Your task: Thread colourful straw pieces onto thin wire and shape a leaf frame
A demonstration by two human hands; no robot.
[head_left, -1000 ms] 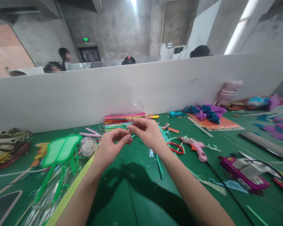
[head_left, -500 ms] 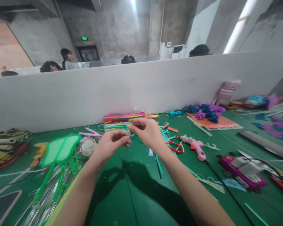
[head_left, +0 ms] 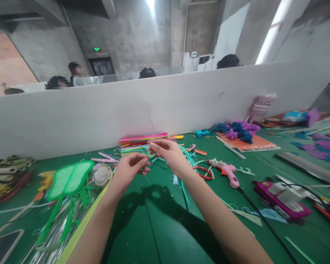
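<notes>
Over the middle of the green table, my left hand (head_left: 129,170) is closed in a pinch, thumb against fingertips. My right hand (head_left: 170,154), also pinching, is just right of it and slightly higher. A very thin strand (head_left: 151,123), wire or thread, curls up above my right fingertips against the white partition. A fine end also shows below my left fingers; how it runs between the hands is too faint to tell. Behind the hands lies a bundle of coloured strips (head_left: 143,138). Loose green strips (head_left: 191,158) and a red ring (head_left: 206,173) lie beside my right wrist.
A pink glue gun (head_left: 228,172) and a purple power strip (head_left: 282,201) with cables lie right. Left are a green mesh frame (head_left: 70,179), a small clear cup (head_left: 102,175) and bamboo pieces (head_left: 9,167). A white partition (head_left: 99,113) closes the back; people sit beyond.
Both hands keep almost the same pose, drawn slightly left in view. The thin strand's curl above the right hand has shifted left and changed shape. The camera view has moved slightly.
</notes>
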